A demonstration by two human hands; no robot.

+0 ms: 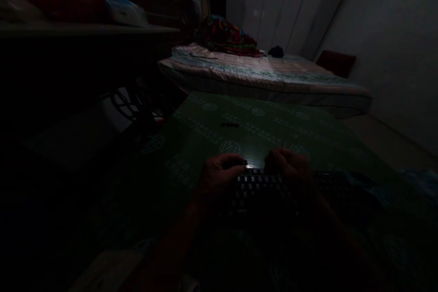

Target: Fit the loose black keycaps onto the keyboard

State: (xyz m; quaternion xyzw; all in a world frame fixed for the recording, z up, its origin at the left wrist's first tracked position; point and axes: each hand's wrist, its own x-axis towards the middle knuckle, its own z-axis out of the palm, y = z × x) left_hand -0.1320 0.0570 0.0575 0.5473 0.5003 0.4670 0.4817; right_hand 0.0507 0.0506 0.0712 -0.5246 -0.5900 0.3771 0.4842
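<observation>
A black keyboard (253,186) with pale key markings lies on the green table top, dim in the low light. My left hand (219,172) is over its upper left part, with thumb and forefinger closed on a small dark keycap (245,162). Curled above the keyboard's back edge, my right hand (289,164) has its fingers pressed together; whatever they hold, if anything, is hidden. Farther back, several small dark pieces that look like keycaps (230,124) sit in a short row.
The green board table (191,123) carries printed white globes and lettering. Beyond it stands a bed (273,73) with a patterned red blanket (226,36). A dark shelf (85,29) holding bags runs along the left. Dark cloth (367,187) lies near the keyboard's right end.
</observation>
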